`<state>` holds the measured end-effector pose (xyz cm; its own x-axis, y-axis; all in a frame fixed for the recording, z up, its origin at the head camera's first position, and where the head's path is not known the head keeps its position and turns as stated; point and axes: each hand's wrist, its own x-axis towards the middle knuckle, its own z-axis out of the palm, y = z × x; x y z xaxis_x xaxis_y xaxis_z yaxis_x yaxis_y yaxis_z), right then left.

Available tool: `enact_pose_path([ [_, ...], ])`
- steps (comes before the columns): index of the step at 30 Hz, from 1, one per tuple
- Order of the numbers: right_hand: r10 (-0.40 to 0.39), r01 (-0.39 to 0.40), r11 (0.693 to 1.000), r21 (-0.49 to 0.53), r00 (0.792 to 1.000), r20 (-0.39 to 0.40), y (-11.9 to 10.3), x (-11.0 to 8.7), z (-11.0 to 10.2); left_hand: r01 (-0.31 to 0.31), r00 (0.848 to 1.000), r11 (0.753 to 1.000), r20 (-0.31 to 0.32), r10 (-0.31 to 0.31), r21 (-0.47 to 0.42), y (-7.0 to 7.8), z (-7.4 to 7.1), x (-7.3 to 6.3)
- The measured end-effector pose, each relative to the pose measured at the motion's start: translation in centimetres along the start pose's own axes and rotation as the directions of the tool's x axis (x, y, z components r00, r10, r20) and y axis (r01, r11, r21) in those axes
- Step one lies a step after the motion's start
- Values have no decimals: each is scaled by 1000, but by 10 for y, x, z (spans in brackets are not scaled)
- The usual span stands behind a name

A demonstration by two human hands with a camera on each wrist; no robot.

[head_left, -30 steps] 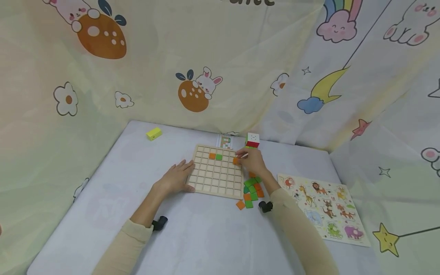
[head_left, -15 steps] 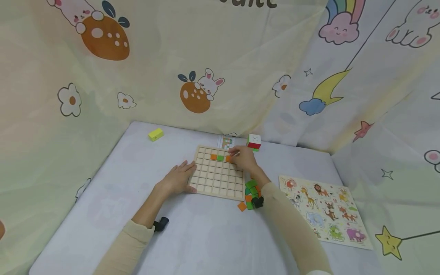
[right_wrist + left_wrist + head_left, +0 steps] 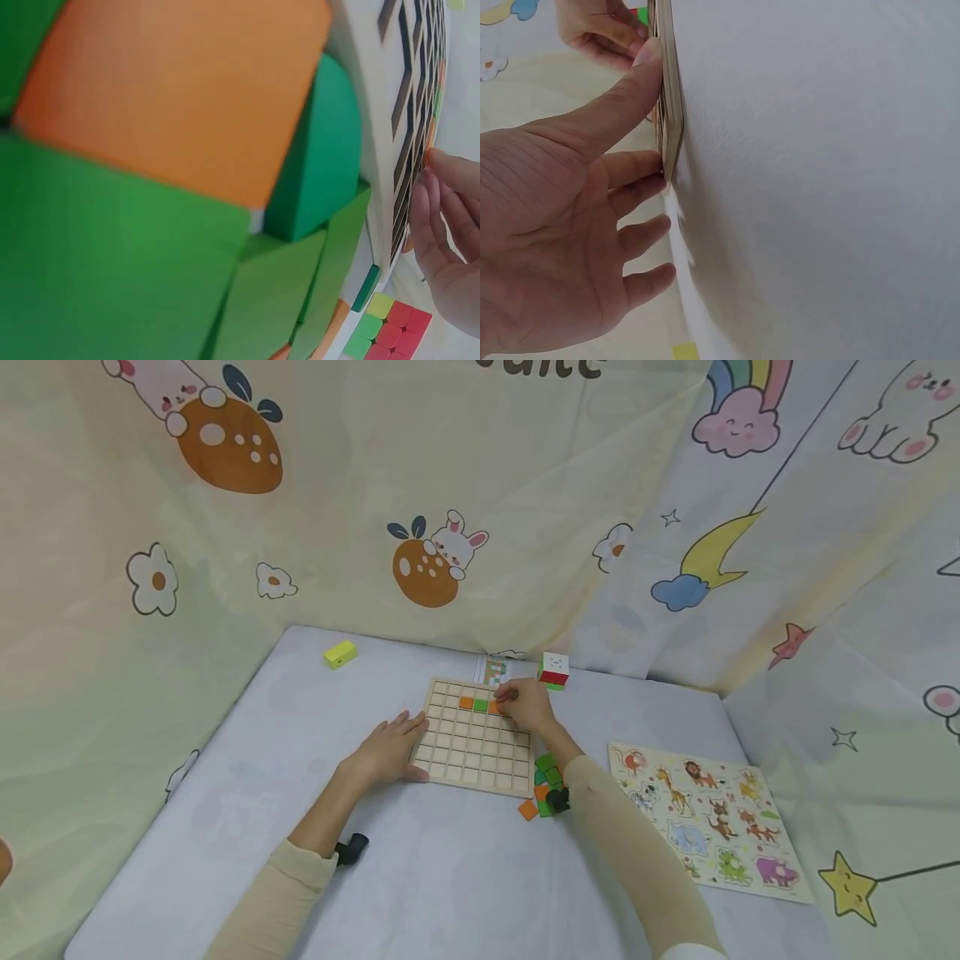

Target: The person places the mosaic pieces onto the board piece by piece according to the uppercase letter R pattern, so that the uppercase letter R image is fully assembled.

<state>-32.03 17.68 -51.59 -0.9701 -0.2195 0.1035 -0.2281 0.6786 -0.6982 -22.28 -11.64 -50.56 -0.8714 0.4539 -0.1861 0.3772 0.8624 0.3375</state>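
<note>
A wooden grid board (image 3: 468, 752) lies on the table, with an orange tile (image 3: 467, 702) and a green tile (image 3: 481, 705) side by side in its upper cells. My left hand (image 3: 384, 750) steadies the board's left side, thumb and spread fingers against its edge; the left wrist view shows this hand (image 3: 562, 217) with fairly straight fingers. Over the upper right cells, my right hand (image 3: 528, 704) pinches another orange tile (image 3: 494, 707), set in line beside the green one. Fingers partly cover that tile. In the right wrist view the fingertips of this hand (image 3: 454, 225) meet the board's surface.
Loose orange and green tiles (image 3: 545, 772) lie along the board's right side. A pattern card (image 3: 496, 671) and a puzzle cube (image 3: 554, 668) stand behind it. An animal puzzle board (image 3: 712, 822) lies to the right, a yellow block (image 3: 341, 654) at the back left.
My right hand has moved left across the board with the orange tile, bringing it next to the green tile. The left hand keeps its place at the board's edge.
</note>
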Motion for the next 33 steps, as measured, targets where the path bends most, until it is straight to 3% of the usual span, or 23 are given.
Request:
enact_pose_path([
  [5,2,-2,1000,-6,1000,-1,1,-1,-1,-1,1000,1000,0,1,-1,0,1,1],
  [16,91,-91,996,-6,995,-39,2,-17,-20,7,1000,1000,8,-7,-1,3,-1,0],
  [25,105,-109,993,-47,990,-96,16,-30,-38,-1,1000,1000,4,1,-1,2,-2,-2],
  [33,131,-143,981,-133,987,-96,32,-39,-45,-7,1000,1000,0,7,-4,2,-2,-1],
])
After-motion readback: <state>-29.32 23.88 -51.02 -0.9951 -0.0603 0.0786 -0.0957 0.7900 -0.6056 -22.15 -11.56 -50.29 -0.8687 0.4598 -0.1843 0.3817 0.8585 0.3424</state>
